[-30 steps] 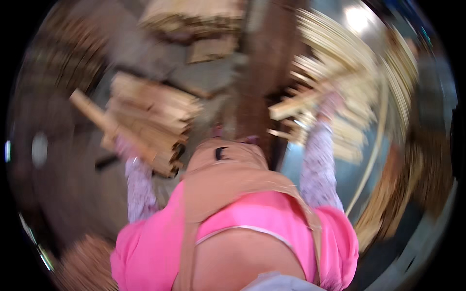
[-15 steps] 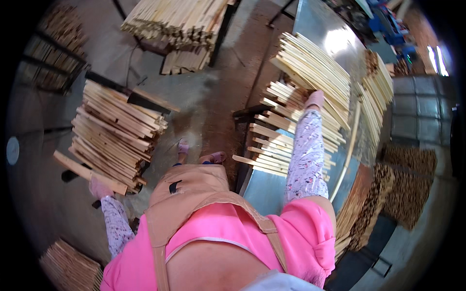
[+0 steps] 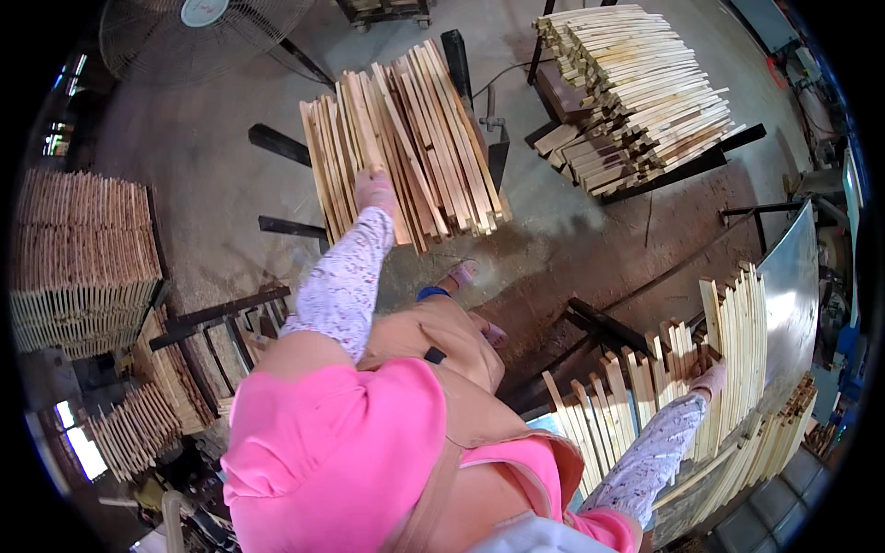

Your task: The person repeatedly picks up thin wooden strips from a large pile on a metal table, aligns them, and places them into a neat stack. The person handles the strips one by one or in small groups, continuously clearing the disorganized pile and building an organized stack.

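My left hand [image 3: 373, 191], in a pinkish glove, is closed around the near end of a pale wooden strip [image 3: 362, 120]. That strip lies on top of a stack of reddish wooden strips [image 3: 433, 138] on a black metal rack. Over on the right, my gloved right hand [image 3: 710, 379] is closed at the ends of wooden strips [image 3: 678, 352] laid out on a metal table [image 3: 791, 267]. Its fingertips are partly hidden among them. Longer pale strips [image 3: 737, 341] lie right beside that hand.
Another rack of pale strips [image 3: 645, 92] stands at the far right. A large fan [image 3: 205, 11] is at the far left, above tall stacked strips [image 3: 88, 258]. Black rack arms [image 3: 279, 145] stick out left of the reddish stack. A long stick [image 3: 701, 475] lies on the table.
The view has turned left. My left hand has brought its strip from the stack's outer side onto the top of the stack. My right hand stays among the strips on the table.
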Available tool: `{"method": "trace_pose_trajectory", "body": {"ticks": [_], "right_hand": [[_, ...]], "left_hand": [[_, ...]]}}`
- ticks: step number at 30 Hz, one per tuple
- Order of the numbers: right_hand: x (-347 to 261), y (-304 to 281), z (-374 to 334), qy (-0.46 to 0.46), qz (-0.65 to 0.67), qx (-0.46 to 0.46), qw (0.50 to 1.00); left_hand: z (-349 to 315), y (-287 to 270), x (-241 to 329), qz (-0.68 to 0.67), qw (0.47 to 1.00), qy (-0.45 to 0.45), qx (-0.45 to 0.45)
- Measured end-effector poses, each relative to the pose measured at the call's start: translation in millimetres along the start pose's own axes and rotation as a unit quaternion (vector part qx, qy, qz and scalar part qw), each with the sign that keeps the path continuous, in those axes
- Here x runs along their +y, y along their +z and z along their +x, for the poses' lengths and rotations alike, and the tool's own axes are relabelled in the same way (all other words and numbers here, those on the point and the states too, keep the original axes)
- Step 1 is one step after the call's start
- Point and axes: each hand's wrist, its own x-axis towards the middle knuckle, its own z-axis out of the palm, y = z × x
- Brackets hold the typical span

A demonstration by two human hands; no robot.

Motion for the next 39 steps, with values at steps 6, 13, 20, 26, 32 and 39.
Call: {"method": "trace_pose_trajectory", "body": {"ticks": [6, 13, 20, 26, 32, 39], "right_hand": [[21, -17, -89, -0.095, -0.046, 0.02, 0.994], [150, -96, -193, -0.072, 0.015, 0.099, 0.992], [279, -183, -323, 0.031, 0.021, 0.274, 0.961], [284, -134, -348, 0.265, 0.15, 0.218, 0.927], [310, -133, -311, 0.201, 0.146, 0.168, 0.954], [253, -115, -285, 0.121, 0.077, 0.184, 0.972]], "left_hand": [[10, 85, -24, 0.151, 0.971, 0.187, 0.003], [68, 64, 10, 0.095, 0.932, 0.243, -0.253], [62, 48, 36, 0.193, 0.964, 0.074, -0.169], [111, 50, 36, 0.201, 0.964, 0.114, -0.13], [140, 35, 6, 0.257, 0.868, 0.366, -0.215], [-33, 73, 98, 0.085, 0.946, 0.288, -0.125]]}}
